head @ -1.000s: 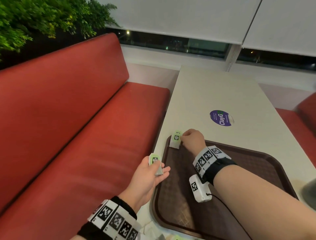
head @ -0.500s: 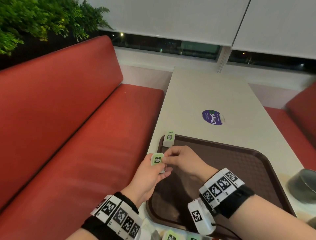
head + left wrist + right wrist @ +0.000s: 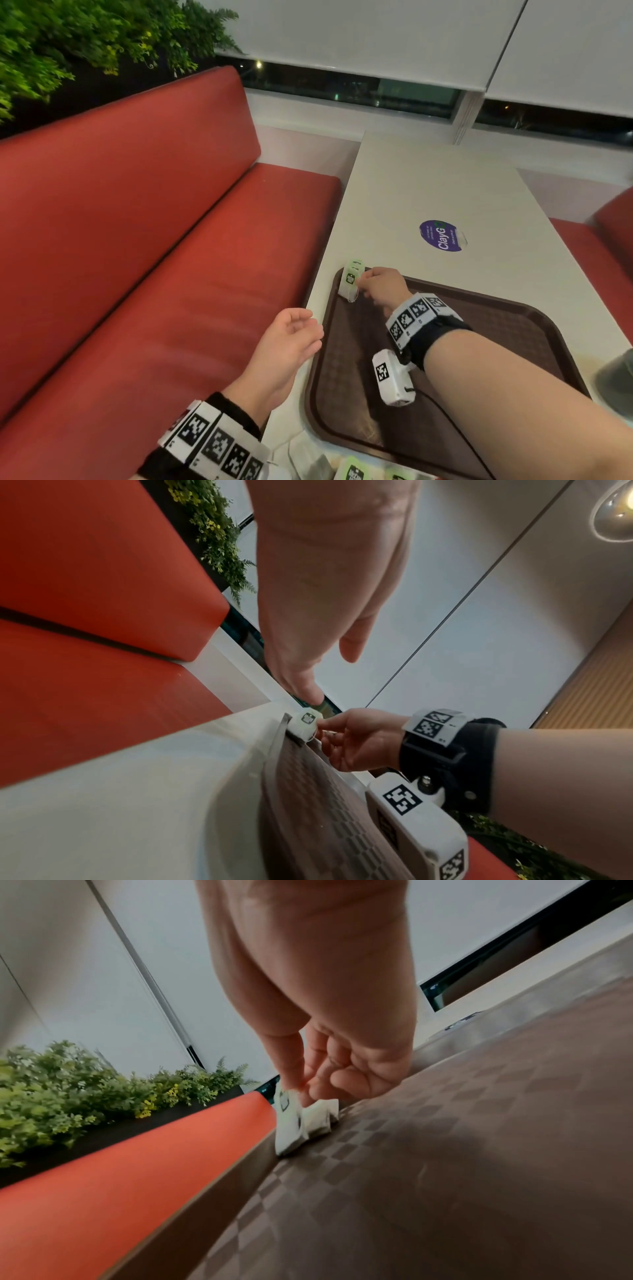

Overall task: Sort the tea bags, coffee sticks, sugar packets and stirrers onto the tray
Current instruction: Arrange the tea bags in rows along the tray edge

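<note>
A dark brown tray (image 3: 479, 329) lies on the white table (image 3: 428, 192). At its far left corner my right hand (image 3: 380, 284) pinches a green-and-white tea bag (image 3: 350, 278) between thumb and forefinger, laying it on another tea bag (image 3: 356, 264) that leans on the rim. The right wrist view shows the thumb and finger on the two tea bags (image 3: 301, 1121), the left wrist view the same pinch (image 3: 306, 721). My left hand (image 3: 294, 339) hovers palm up by the tray's left edge, fingers relaxed and holding nothing. More tea bags (image 3: 352, 471) lie at the table's near edge.
A red bench (image 3: 154, 257) runs along the left of the table. A purple round sticker (image 3: 442, 235) is on the table beyond the tray. A grey bowl (image 3: 616, 383) stands partly in view at the right edge. Green plants (image 3: 85, 37) sit behind the bench.
My right hand took the tea bag from my left hand and carried it to the tray's far left corner, onto the first tea bag. The left hand is now empty.
</note>
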`<state>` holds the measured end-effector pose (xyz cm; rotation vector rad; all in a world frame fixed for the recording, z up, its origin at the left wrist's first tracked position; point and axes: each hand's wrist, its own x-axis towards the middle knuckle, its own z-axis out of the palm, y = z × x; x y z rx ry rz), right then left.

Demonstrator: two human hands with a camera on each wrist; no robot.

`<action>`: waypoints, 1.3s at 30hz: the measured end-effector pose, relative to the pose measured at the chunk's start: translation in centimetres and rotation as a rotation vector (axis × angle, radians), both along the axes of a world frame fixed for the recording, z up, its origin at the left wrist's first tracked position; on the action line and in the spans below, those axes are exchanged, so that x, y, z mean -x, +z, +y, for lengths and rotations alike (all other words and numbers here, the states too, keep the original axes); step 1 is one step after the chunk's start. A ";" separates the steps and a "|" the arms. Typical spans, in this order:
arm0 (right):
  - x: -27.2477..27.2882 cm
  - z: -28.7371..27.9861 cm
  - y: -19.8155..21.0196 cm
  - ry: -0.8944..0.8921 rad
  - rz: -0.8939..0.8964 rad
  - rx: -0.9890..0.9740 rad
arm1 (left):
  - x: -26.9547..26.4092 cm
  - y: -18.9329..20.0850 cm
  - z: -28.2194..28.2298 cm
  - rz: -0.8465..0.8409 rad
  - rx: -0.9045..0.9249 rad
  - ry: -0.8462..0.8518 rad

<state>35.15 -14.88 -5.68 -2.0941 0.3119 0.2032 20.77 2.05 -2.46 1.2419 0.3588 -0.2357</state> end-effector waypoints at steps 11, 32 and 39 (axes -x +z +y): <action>-1.6 0.6 -1.1 0.051 -0.007 0.323 | 1.8 -0.4 2.4 0.024 0.026 0.069; 28.4 -5.5 6.4 0.425 0.025 0.180 | 11.4 1.4 -0.9 -0.166 -1.116 -0.814; 31.6 -4.6 4.1 0.453 -0.014 0.350 | 12.9 0.1 -3.1 -0.180 -1.326 -0.874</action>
